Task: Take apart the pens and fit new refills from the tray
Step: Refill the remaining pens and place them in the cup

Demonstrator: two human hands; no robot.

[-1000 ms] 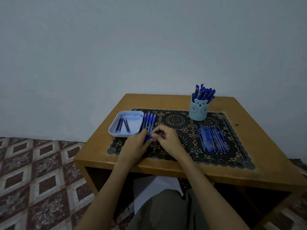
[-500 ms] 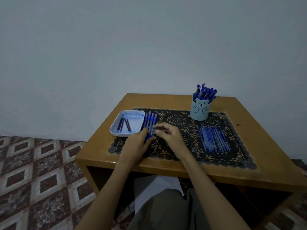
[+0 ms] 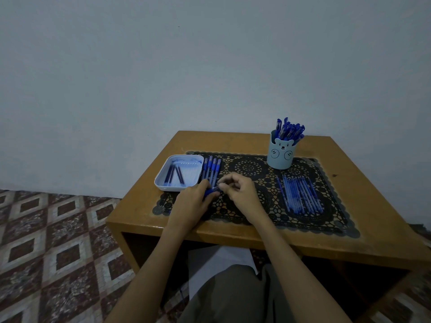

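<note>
Fingers (image 3: 226, 183) around the blue pen (image 3: 211, 190)

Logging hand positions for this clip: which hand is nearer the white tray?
Left. The left hand lies just beside the tray, at its near right corner; the right hand is farther to the right.

A room in a home is suggested, though this cannot be told for certain. A box-like table of orange-brown wood (image 3: 363, 187) is set against a plain, pale grey-blue painted wall (image 3: 186, 66). The floor is laid with maroon and cream tiles patterned in diamonds (image 3: 58, 229). The tabletop is dressed with a black crocheted lace mat (image 3: 249, 167). On the mat is stood a pale blue pen cup printed with a cartoon bear face (image 3: 281, 155), filled with blue capped pens (image 3: 289, 129). Nothing of a workshop, shop or laboratory is shown.
</note>
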